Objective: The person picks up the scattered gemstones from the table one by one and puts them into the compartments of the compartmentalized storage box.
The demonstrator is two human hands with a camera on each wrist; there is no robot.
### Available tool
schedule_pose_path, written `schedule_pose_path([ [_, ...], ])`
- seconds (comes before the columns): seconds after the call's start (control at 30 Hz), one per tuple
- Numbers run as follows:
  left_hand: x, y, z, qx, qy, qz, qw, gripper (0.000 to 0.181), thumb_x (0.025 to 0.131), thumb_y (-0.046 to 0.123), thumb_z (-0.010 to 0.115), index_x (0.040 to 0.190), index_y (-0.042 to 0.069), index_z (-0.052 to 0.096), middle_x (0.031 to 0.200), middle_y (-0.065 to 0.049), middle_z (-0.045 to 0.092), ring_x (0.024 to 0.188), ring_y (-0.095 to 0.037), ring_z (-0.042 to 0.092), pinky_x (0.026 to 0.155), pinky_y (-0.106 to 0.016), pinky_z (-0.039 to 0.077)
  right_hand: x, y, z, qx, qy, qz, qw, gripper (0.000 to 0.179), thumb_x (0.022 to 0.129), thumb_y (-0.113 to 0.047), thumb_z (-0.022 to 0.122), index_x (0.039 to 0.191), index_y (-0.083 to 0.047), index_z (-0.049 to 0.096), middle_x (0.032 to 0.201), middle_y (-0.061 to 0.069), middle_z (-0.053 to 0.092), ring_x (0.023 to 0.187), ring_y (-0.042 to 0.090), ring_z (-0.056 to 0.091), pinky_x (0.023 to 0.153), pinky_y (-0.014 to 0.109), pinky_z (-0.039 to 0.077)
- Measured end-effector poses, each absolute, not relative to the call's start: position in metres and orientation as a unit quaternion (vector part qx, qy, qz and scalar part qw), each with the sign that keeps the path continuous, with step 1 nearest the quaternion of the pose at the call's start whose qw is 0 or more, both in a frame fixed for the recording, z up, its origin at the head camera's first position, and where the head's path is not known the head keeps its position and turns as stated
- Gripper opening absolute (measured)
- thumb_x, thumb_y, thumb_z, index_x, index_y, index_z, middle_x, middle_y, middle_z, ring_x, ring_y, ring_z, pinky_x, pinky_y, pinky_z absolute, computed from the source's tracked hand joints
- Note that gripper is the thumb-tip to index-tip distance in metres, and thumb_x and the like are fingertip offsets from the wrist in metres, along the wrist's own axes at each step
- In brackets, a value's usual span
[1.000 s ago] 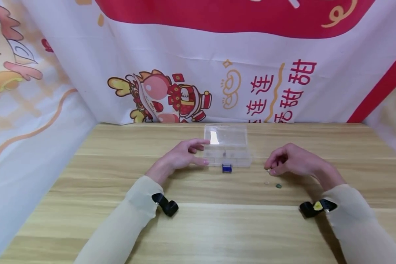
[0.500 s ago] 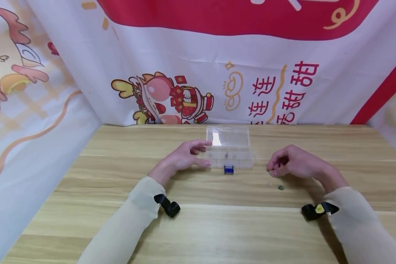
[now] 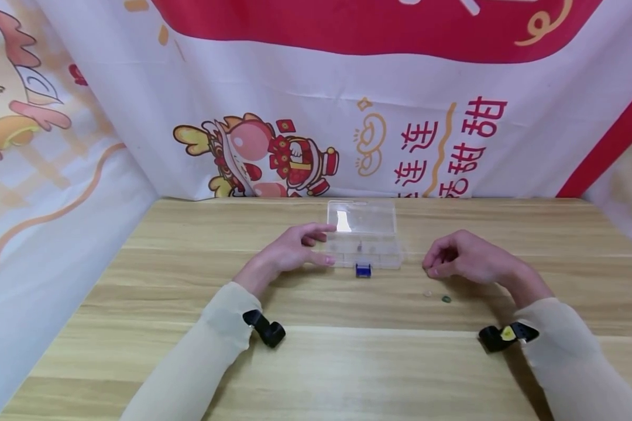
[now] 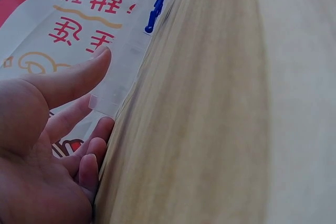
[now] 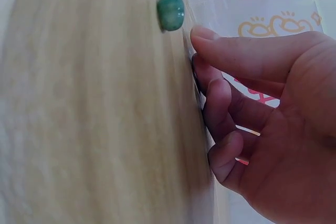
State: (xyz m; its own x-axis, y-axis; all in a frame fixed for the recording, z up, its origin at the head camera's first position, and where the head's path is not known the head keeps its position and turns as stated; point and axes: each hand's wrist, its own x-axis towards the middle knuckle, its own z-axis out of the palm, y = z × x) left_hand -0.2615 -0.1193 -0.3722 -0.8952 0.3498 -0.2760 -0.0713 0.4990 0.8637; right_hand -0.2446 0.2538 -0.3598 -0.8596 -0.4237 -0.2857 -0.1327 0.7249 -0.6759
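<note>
A clear plastic compartment box (image 3: 371, 259) stands with its transparent lid (image 3: 368, 217) raised behind it and a blue latch (image 3: 363, 270) at its front. My left hand (image 3: 289, 247) rests at the box's left end, thumb by the front corner and index finger near the lid. In the left wrist view its thumb (image 4: 79, 80) is extended. To the right of the box, my right hand (image 3: 466, 257) pinches at the tabletop; a tiny pale piece between its fingertips is now hidden. A green bead (image 5: 171, 12) and a small pale bead (image 3: 428, 294) lie nearby.
Small pieces (image 3: 360, 247), too blurred to identify, lie inside the box. The wood-grain table (image 3: 326, 368) meets a printed white and red cloth (image 3: 295, 76) behind the box. Wrist cameras (image 3: 265, 328) are strapped over both sleeves.
The pale piece at my right fingertips, visible earlier, is now covered by the fingers. Both hands keep nearly the same place; the head view shifts slightly.
</note>
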Motion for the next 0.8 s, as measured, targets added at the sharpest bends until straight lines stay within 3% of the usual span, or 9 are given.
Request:
schedule_pose_path([
  [0.2,-0.262,-0.119,-0.374,0.079,0.840,0.492,0.213,0.068,0.089,0.026,0.088,0.149,0.039,0.059,0.149,0.000,0.057,0.135,-0.027,0.048,0.120,-0.052,0.037,-0.243,0.250,-0.358,-0.164,0.911,-0.330,0.187,0.009,0.097,-0.017,0.077,0.105,-0.014,0.078,0.102,0.004,0.073,0.096,0.022,0.058,0.085,0.028,0.048],
  [0.5,-0.263,-0.118,-0.373,0.083,0.839,0.492,0.217,0.068,0.089,0.027,0.088,0.149,0.038,0.059,0.150,-0.001,0.057,0.134,-0.028,0.048,0.120,-0.051,0.037,-0.240,0.246,-0.355,-0.154,0.903,-0.370,0.153,0.011,0.097,-0.015,0.077,0.107,-0.011,0.076,0.101,0.006,0.075,0.089,0.018,0.059,0.074,0.026,0.049],
  [0.8,-0.263,-0.120,-0.373,0.083,0.841,0.489,0.215,0.069,0.088,0.027,0.088,0.149,0.038,0.059,0.149,-0.001,0.057,0.134,-0.027,0.048,0.120,-0.051,0.037,-0.239,0.238,-0.351,-0.140,0.901,-0.390,0.127,0.020,0.098,-0.017,0.076,0.117,-0.011,0.077,0.107,0.008,0.075,0.095,0.020,0.063,0.075,0.027,0.054],
])
